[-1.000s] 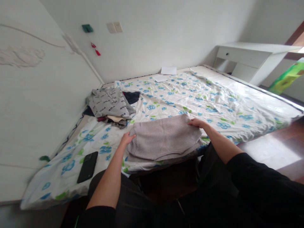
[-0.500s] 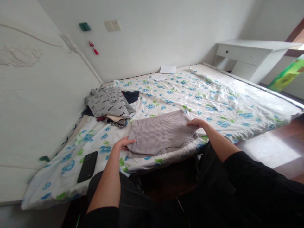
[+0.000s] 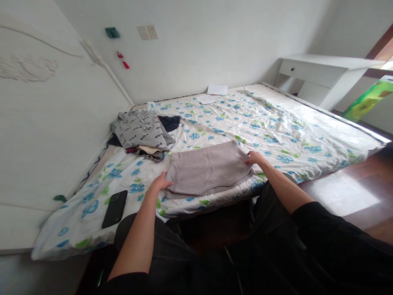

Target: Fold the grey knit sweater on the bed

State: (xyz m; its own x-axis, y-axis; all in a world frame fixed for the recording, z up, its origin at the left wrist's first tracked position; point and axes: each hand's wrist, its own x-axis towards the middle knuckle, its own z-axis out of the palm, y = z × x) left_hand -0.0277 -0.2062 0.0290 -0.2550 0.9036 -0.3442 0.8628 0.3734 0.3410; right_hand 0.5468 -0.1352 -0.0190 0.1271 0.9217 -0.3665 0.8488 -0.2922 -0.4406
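Observation:
A folded grey ribbed knit garment (image 3: 205, 170) lies on the near edge of the bed, on a white quilt with blue flowers (image 3: 245, 131). My left hand (image 3: 158, 182) rests against its left side, fingers on the knit and not clearly gripping. My right hand (image 3: 253, 157) lies on its upper right edge with the fingers slightly curled. A black phone (image 3: 114, 209) lies on the quilt to the left of my left hand, not touching it.
A pile of clothes, with a grey printed top (image 3: 139, 130) uppermost, sits by the left wall beyond the knit. White paper sheets (image 3: 215, 92) lie at the far edge. A white desk (image 3: 316, 78) stands at the far right. Wooden floor (image 3: 346, 192) lies to the right.
The knit garment looks narrower and more neatly squared. My left hand has moved from its top to its left side. The view has shifted slightly.

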